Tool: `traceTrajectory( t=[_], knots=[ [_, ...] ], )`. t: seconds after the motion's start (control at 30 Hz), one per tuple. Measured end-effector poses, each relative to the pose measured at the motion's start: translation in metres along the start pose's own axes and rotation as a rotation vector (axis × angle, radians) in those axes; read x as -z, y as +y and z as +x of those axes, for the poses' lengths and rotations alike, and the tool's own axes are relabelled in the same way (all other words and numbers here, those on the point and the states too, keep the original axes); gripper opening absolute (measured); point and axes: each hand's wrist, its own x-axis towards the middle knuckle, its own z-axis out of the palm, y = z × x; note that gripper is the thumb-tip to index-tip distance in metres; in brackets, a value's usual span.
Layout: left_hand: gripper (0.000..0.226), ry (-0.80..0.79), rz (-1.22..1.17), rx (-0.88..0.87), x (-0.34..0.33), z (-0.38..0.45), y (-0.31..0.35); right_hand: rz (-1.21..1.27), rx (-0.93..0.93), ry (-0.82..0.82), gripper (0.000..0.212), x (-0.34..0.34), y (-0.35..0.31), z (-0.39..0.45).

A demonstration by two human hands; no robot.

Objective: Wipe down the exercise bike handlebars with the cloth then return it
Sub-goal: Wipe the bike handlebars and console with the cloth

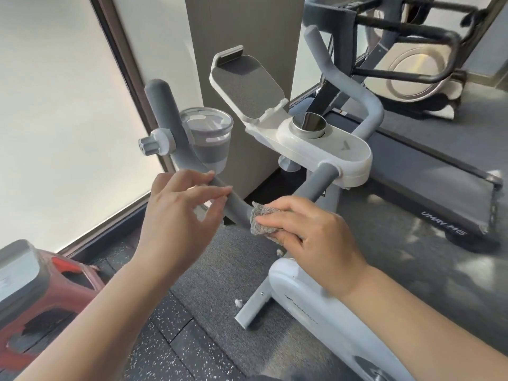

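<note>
Cloth (pixel 262 222) bunched under right hand (pixel 310 232), gripped against lower handlebar (pixel 236 204) bend. Left hand (pixel 176 213) loose, fingers uncurled, fingertips brushing bar, holding nothing. Risk: small wad slips off curve, misses upright grip beyond

Bright window (pixel 63 111) daylight, mild blur, warped edges

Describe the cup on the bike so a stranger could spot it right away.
Start at the white console in the middle of the bike. Follow the grey handlebar out to its left upright; the cup hangs beside it. It is the only clear thing there, with a grey band.
</note>
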Motion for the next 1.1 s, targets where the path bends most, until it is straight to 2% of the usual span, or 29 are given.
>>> traceTrajectory(
  t=[0.3, 0.47, 0.6, 0.77, 0.93, 1.0, 1.1],
  knots=[
    [0.016, -0.001, -0.047, -0.038, -0.001, 0.003, -0.007, -0.036, -0.168, 0.034, 0.025, 0.019, 0.017, -0.002],
    [0.019, -0.03, -0.038, -0.086, 0.003, 0.002, -0.011, 0.136, -0.428, 0.018, 0.026, 0.034, 0.008, 0.024],
    [0.022, -0.059, -0.111, -0.066, 0.012, 0.004, -0.017, 0.335, -0.5, 0.072, 0.023, 0.035, -0.007, 0.062],
    [0.023, 0.042, -0.096, -0.082, 0.027, 0.013, -0.025, 0.436, -0.487, -0.086, 0.015, 0.012, -0.02, 0.116],
    [0.04, 0.156, -0.117, 0.083, 0.046, 0.032, -0.039, 0.789, -0.535, -0.013, 0.011, -0.017, -0.029, 0.166],
    [0.051, 0.135, -0.134, 0.158, 0.05, 0.044, -0.044, 0.892, -0.558, 0.016, 0.014, -0.025, -0.029, 0.185],
    [0.064, 0.028, -0.126, 0.273, 0.051, 0.061, -0.049, 0.968, -0.595, -0.024, 0.013, -0.037, -0.024, 0.208]
  ],
)
